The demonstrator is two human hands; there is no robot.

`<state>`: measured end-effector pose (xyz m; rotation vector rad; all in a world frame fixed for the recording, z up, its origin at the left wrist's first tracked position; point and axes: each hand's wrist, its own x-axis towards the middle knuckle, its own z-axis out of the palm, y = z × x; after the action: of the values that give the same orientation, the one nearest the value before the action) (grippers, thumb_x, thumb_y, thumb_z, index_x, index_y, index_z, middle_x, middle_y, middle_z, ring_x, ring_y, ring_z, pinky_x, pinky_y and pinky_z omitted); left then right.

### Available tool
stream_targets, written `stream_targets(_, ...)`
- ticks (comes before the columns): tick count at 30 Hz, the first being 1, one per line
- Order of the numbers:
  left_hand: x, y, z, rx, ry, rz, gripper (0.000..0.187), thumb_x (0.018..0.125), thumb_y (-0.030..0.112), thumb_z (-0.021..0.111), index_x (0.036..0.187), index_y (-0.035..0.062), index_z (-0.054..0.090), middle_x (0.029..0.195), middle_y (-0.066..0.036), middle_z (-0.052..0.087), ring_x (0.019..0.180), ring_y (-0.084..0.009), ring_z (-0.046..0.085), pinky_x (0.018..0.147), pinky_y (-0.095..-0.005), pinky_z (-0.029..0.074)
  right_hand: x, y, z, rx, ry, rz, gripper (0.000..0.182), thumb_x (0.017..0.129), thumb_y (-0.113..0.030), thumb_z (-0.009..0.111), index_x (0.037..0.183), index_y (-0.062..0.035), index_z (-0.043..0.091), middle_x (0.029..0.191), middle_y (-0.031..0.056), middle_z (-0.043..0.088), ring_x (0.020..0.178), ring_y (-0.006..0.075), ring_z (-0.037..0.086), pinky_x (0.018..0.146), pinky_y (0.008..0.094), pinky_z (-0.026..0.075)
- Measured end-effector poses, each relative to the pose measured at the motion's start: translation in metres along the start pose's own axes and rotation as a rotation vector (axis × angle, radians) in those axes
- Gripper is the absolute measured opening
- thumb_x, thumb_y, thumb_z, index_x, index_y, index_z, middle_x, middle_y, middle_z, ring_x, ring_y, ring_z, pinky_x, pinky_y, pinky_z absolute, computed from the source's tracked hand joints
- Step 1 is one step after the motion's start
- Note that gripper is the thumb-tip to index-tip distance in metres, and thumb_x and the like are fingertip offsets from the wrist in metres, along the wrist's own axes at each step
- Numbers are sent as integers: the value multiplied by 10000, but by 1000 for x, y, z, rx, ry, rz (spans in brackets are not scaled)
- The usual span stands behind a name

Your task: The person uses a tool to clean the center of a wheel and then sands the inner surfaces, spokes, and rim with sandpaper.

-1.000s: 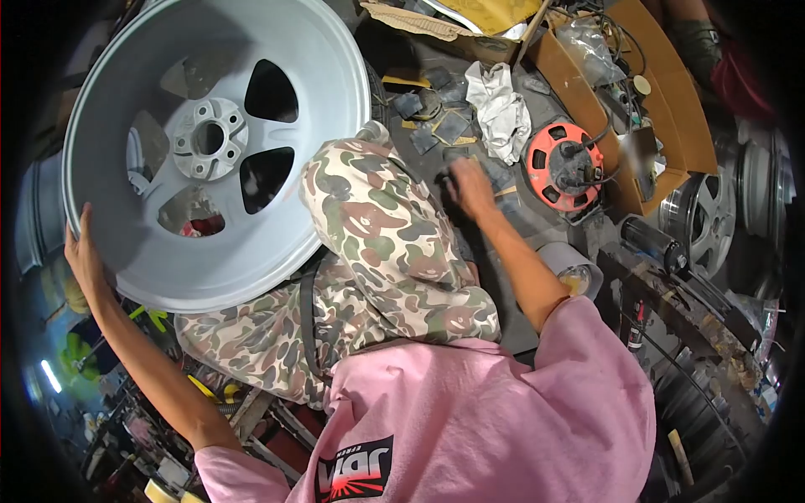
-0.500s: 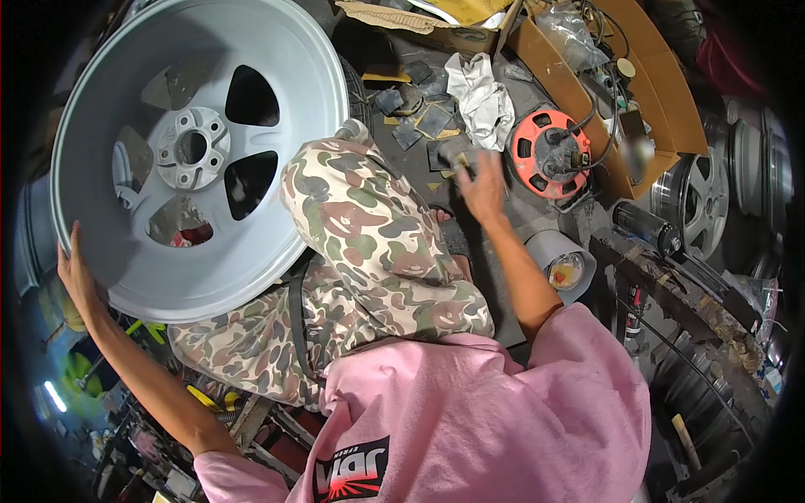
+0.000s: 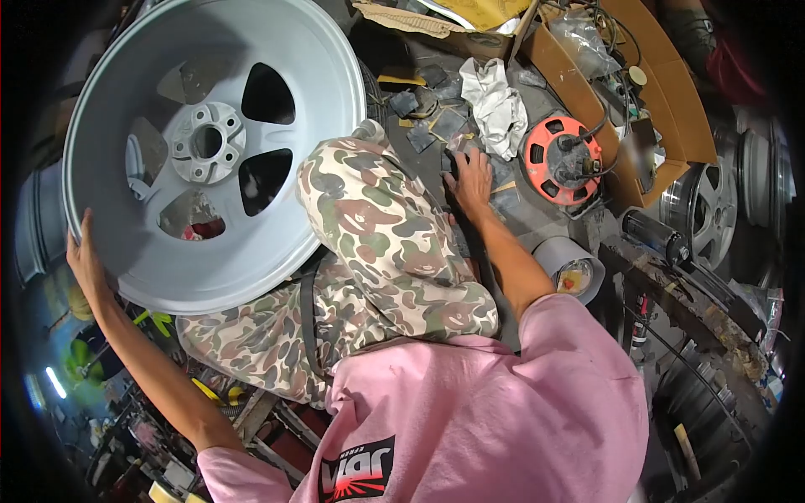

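Observation:
A large grey car wheel (image 3: 277, 281), its inner barrel facing me, leans against my camouflage-clad leg. My left hand (image 3: 85, 260) grips its outer lip at the lower left, fingers wrapped over the edge. My right hand (image 3: 475, 183) is down at the floor beside my knee, fingers spread and thumb apart, right at a dark flat square. Just past its fingertips lie several dark sandpaper-like squares (image 3: 449, 124), some showing yellowish edges. What is directly under the palm stays hidden.
A crumpled white cloth (image 3: 495, 109) and an orange cable reel (image 3: 563, 163) lie right of the squares. An open cardboard box (image 3: 671, 126) holds cords and bags. A whitish bucket (image 3: 579, 260) stands near my right forearm, with more wheels (image 3: 713, 214) at the far right.
My right hand has come down from a blurred sweep onto the floor pieces, slightly left. My left hand keeps its hold on the wheel. The whole view has shifted a little.

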<state>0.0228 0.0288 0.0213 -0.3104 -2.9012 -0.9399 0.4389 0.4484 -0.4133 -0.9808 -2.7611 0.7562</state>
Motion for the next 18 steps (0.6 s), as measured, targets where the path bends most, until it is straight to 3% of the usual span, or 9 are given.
stream_targets(4,-4,7,8,-17,43,6,408,950,295,700,1234,4,662,1011,-64,687,870,-132,647,756,-256,505,2,2,3,-34,60,-78,226,821,-181,749,1005,-79,664,1052,115,546,1059,323,517,854,457,419)
stream_targets(7,-10,15,12,-69,58,-85,350,965,236,682,1216,-8,672,1078,-53,679,944,-119,633,831,-243,482,4,0,-10,163,254,4,134,907,-179,669,959,-55,673,955,128,603,983,347,566,842,475,436)
stream_targets(9,-11,16,13,-106,49,-88,353,966,243,678,1217,-6,672,1083,-58,682,956,-127,638,841,-251,484,3,7,-16,509,401,197,188,980,-203,594,997,-27,659,798,119,633,772,302,650,682,427,507)
stream_targets(10,-12,18,15,-143,48,-89,356,968,249,675,1218,-3,673,1089,-62,685,967,-134,643,851,-259,486,2,13,-18,501,404,201,188,980,-203,594,997,-27,659,798,119,633,772,302,650,682,427,507)
stream_targets(12,-8,13,12,-107,65,-81,375,966,260,676,1233,-3,667,1097,-72,686,980,-148,650,854,-272,494,-1,24,-23,980,216,563,226,1018,-209,542,1011,-6,640,706,95,617,539,224,645,470,339,485)
stream_targets(13,1,1,5,-29,54,8,391,963,262,682,1245,-7,658,1099,-75,685,978,-149,652,846,-272,498,-3,25,-27,991,175,598,241,1028,-221,531,1040,1,625,707,63,595,461,148,612,388,275,433)
stream_targets(14,9,-10,-2,51,44,98,407,960,265,687,1258,-10,649,1102,-77,685,976,-151,653,838,-271,503,-5,25,-28,990,179,600,241,1028,-221,531,1040,1,625,707,63,595,461,148,612,388,275,433)
stream_targets(16,7,-8,-2,28,35,57,413,961,268,687,1261,-14,646,1110,-80,685,980,-151,653,840,-270,503,-10,24,-27,1077,114,670,231,1026,-214,538,1066,0,617,691,65,592,456,170,622,404,286,444)
stream_targets(18,2,-1,4,1,16,15,420,962,272,686,1264,-17,642,1118,-83,684,984,-151,653,842,-269,504,-19,16,-14,1196,106,541,208,1005,-192,565,1073,-7,633,683,74,617,546,186,676,464,303,488)
